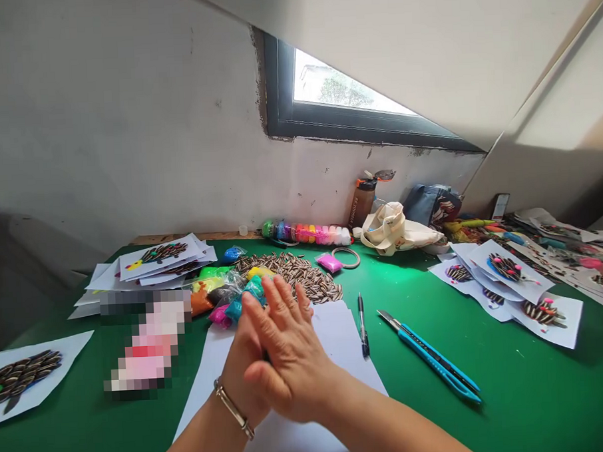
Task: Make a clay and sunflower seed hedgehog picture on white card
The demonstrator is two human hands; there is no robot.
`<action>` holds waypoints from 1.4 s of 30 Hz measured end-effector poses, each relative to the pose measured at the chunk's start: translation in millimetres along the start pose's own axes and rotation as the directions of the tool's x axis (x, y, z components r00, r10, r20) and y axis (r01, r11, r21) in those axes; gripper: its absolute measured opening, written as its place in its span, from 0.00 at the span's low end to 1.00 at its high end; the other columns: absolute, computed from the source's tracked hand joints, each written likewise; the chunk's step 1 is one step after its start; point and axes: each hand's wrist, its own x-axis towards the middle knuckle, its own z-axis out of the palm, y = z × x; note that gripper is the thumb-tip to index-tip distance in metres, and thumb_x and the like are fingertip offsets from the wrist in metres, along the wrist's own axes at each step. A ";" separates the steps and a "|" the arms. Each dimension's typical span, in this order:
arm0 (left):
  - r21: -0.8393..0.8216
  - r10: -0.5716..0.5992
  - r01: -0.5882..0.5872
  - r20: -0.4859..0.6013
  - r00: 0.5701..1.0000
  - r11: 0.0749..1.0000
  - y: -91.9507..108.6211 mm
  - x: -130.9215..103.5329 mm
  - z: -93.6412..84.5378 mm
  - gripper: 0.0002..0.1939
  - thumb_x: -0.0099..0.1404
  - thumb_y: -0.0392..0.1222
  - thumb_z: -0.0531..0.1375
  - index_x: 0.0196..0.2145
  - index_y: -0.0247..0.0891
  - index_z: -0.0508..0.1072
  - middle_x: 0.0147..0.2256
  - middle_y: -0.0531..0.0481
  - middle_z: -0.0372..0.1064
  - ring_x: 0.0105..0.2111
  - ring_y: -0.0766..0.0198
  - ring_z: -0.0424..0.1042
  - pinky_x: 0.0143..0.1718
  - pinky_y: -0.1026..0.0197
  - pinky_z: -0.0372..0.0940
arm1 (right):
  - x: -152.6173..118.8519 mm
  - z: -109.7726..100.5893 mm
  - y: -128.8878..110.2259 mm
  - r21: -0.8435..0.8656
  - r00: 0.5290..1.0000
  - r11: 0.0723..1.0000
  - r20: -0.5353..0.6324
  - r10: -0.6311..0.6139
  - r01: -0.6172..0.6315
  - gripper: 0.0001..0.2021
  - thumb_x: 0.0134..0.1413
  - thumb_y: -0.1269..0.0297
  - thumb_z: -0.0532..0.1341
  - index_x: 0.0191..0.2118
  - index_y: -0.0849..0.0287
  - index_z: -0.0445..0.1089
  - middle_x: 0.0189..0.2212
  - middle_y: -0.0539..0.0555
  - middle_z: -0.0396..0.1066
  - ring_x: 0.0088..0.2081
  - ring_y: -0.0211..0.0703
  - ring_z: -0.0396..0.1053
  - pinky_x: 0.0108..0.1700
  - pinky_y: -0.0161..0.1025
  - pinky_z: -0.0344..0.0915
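My right hand [292, 353] lies flat across my left hand [242, 362], palm to palm, with its fingers stretched out and slightly spread. Whether anything is between the palms is hidden. The fingers of my left hand are mostly covered by the right; a metal bracelet [233, 409] circles that wrist. Both hands are over white paper sheets [330, 325] on the green table. Just beyond them lie bags of coloured modelling clay [234, 292] and a heap of striped sunflower seeds [304, 279]. Right of the paper are a black pen [362, 326] and a blue utility knife [432, 357], its blade out.
Stacked seed pictures [158, 265] lie at left, others [508, 277] at right. A row of coloured clay tubs [312, 234], a bottle [363, 200], a cloth bag [399, 228], a pink packet [329, 262] and a ring [347, 257] stand or lie toward the wall.
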 end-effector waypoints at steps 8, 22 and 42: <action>-0.281 -0.325 0.322 0.038 0.945 0.904 -3.4 0.6 -1.5 0.25 0.65 0.57 0.48 0.52 0.41 0.68 0.50 0.42 0.68 0.50 0.52 0.68 0.54 0.48 0.59 | 10.2 4.2 43.3 -0.094 0.939 0.940 -0.145 0.312 -0.327 0.28 0.61 0.49 0.47 0.64 0.52 0.47 0.64 0.58 0.46 0.65 0.58 0.35 0.59 0.67 0.28; -0.206 -0.237 0.188 -0.247 0.940 0.960 -0.4 13.3 -23.4 0.06 0.66 0.38 0.55 0.36 0.34 0.70 0.29 0.47 0.73 0.31 0.64 0.74 0.41 0.56 0.71 | 14.2 -10.0 36.7 0.241 0.970 0.940 0.071 0.232 -0.243 0.10 0.50 0.63 0.63 0.40 0.51 0.74 0.28 0.50 0.68 0.35 0.43 0.63 0.41 0.42 0.60; 0.057 -0.142 0.165 -0.285 0.948 0.985 -0.1 16.8 -32.2 0.15 0.48 0.39 0.70 0.34 0.32 0.75 0.31 0.44 0.76 0.35 0.58 0.75 0.43 0.55 0.67 | 15.4 -10.1 49.9 0.752 0.812 0.390 0.320 0.489 -0.531 0.13 0.48 0.56 0.64 0.36 0.60 0.73 0.29 0.52 0.73 0.33 0.41 0.69 0.35 0.37 0.65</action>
